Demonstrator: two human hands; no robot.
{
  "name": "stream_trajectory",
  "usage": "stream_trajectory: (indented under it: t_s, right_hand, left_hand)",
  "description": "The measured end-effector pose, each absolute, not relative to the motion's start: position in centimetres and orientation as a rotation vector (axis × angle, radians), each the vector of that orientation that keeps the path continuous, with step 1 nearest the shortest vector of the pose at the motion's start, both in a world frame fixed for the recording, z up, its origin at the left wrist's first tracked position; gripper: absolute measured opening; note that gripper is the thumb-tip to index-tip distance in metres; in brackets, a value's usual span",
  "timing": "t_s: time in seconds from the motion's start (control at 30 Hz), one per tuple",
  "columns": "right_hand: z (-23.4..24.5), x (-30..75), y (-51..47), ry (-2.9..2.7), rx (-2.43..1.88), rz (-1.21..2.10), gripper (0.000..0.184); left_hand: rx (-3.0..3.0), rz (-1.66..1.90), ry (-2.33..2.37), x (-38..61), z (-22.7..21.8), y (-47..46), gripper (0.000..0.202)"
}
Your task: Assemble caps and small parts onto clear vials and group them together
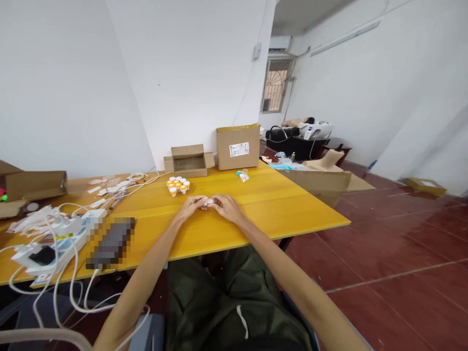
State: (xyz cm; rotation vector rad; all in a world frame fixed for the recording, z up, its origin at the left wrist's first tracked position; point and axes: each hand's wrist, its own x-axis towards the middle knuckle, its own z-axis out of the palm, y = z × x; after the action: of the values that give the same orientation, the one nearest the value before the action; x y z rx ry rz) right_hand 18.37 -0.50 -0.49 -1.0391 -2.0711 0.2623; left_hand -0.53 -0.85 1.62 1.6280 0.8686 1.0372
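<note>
My left hand (192, 205) and my right hand (225, 206) meet over the middle of the yellow table (285, 204). Between their fingertips is a small whitish piece (209, 202), too small to name, pinched from both sides. Just beyond my left hand stands a cluster of small orange bottles with white caps (178, 185). Farther off, past my right hand, lie several small white and clear pieces (243, 177) with a teal one among them.
An open cardboard box (189, 161) and a taller closed carton (238, 147) stand at the table's back edge. On the left are a power strip (69, 248) with tangled white cables, a blurred-out dark object (111, 242) and crumpled plastic (34, 220).
</note>
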Motion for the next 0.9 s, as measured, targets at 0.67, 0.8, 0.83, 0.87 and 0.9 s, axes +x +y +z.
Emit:
stream_trajectory:
  t_s: [0.67, 0.8, 0.83, 0.87, 0.9]
  right_hand:
    - [-0.24, 18.21, -0.42, -2.075, -1.007, 0.402, 0.015]
    - [-0.25, 18.32, -0.54, -2.045, -0.992, 0.393, 0.019]
    - [-0.23, 18.33, -0.57, -2.044, -0.988, 0.393, 0.019]
    - [-0.22, 18.35, -0.59, -2.046, -0.984, 0.392, 0.018]
    - [-0.22, 18.35, -0.58, -2.047, -0.982, 0.389, 0.017]
  left_hand:
    - [1.626, 1.031, 0.864, -0.63, 1.27, -0.32, 0.039]
    - [1.638, 1.029, 0.873, -0.60, 1.19, -0.24, 0.039]
    - [1.642, 1.027, 0.872, -0.61, 1.16, -0.21, 0.039]
    - [1.646, 1.026, 0.871, -0.62, 1.13, -0.18, 0.039]
    - [1.651, 1.025, 0.869, -0.64, 1.09, -0.16, 0.039]
